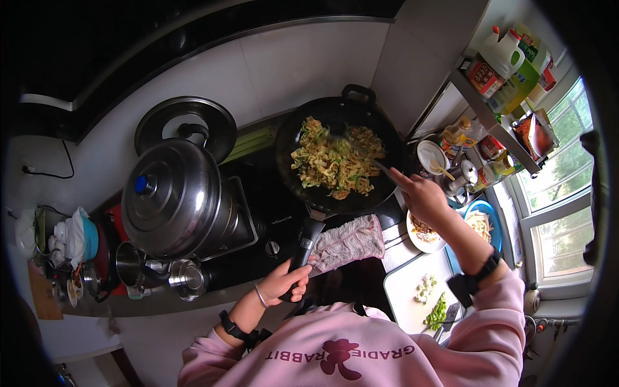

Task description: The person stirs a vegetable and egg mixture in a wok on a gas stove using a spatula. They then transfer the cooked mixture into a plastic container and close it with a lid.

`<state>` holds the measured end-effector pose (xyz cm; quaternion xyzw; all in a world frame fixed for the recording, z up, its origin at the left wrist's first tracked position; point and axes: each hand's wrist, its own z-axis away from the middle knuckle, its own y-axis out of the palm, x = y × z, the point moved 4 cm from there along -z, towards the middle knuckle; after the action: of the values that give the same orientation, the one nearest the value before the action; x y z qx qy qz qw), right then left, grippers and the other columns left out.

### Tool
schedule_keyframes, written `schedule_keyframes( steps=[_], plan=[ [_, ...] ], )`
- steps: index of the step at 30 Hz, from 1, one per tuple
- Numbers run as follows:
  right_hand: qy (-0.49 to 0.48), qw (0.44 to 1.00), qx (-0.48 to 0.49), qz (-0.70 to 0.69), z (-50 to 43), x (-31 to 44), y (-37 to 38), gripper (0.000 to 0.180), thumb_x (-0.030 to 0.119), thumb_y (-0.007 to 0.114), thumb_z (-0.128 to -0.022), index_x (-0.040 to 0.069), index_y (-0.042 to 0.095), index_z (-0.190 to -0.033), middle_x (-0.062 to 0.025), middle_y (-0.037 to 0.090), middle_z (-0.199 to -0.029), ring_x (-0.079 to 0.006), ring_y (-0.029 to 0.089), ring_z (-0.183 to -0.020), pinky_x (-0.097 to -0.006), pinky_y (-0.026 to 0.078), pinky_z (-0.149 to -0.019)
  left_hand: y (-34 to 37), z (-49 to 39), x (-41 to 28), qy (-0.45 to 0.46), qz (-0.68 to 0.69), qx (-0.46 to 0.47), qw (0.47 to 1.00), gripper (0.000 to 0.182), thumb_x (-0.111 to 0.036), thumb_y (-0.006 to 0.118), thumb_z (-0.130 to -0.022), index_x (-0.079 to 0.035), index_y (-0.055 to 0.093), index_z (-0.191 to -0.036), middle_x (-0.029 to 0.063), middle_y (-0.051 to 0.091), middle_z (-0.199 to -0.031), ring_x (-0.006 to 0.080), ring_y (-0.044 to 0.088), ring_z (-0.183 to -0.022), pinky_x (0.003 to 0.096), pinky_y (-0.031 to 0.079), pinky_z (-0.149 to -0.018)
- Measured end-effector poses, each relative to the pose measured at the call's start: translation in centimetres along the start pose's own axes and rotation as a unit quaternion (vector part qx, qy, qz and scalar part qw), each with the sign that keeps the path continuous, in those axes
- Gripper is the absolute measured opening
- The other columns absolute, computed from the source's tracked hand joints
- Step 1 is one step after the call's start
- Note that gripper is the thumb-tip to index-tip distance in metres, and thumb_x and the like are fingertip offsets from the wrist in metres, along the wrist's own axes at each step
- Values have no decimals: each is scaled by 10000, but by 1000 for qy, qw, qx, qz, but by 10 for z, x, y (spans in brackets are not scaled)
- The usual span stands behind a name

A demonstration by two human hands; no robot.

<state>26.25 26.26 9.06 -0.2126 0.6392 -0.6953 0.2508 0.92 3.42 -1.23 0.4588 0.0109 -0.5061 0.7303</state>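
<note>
My left hand (289,284) is closed around the black handle (309,242) of a dark wok (338,205). Chopped food (333,169), yellow and brown with green pieces, covers much of the wok's base. My right hand (423,196) grips a cooking utensil (383,168) at the wok's right rim. Its far end is blurred among the food, so its shape is unclear. A grey cloth (350,242) lies on the black cooktop (246,198), just right of the wok handle.
Left of the wok stands a large lidded steel pot (169,208), with a wok lid (222,111) leaning behind it. At right are a bowl (430,246), a seasoning jar (430,155), and a cutting board (406,285) bearing chopped greens (437,312) and a knife (449,317).
</note>
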Motion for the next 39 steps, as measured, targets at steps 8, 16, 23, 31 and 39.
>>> schedule_keyframes(
  steps=[8, 16, 23, 31, 39],
  plan=[
    [-208, 963, -50, 165, 5, 8, -92, 644, 78, 607, -807, 356, 475, -1373, -37, 504, -838, -192, 529, -566, -358, 469, -517, -2, -1, 0, 1, -3, 4, 1000, 416, -213, 536, -979, -147, 375, -1357, -7, 439, -716, 75, 426, -508, 232, 363, -444],
    [-3, 983, 6, 186, -56, 27, -36, 715, 48, 561, -819, 275, 340, -1460, -114, 546, -986, -256, 646, -700, -368, 523, -576, 2, -2, 0, 18, -8, -12, 1000, 422, -223, 538, -981, -131, 371, -1358, -6, 436, -721, 80, 433, -519, 231, 362, -443],
    [12, 999, -25, -35, 50, -12, -65, 548, 142, 635, -840, 233, 501, -1364, -124, 623, -915, -316, 631, -795, -441, 514, -696, 4, -4, 3, 24, -6, -5, 1000, 418, -214, 538, -981, -129, 382, -1359, -6, 439, -734, 74, 430, -524, 229, 373, -446],
    [32, 998, 35, -49, 76, 8, -63, 495, 108, 614, -852, 255, 555, -1321, -109, 595, -853, -304, 607, -704, -431, 486, -633, 4, -4, 2, 13, -6, -2, 1000, 404, -225, 545, -979, -133, 395, -1342, -4, 445, -736, 75, 427, -522, 227, 367, -442],
    [41, 991, -113, -61, 25, 4, -18, 578, 95, 583, -865, 273, 452, -1399, -117, 552, -844, -330, 596, -671, -432, 487, -597, 12, -6, 12, 44, -3, -42, 998, 392, -224, 555, -974, -136, 405, -1326, 2, 458, -736, 77, 428, -526, 233, 371, -444]
  ],
)
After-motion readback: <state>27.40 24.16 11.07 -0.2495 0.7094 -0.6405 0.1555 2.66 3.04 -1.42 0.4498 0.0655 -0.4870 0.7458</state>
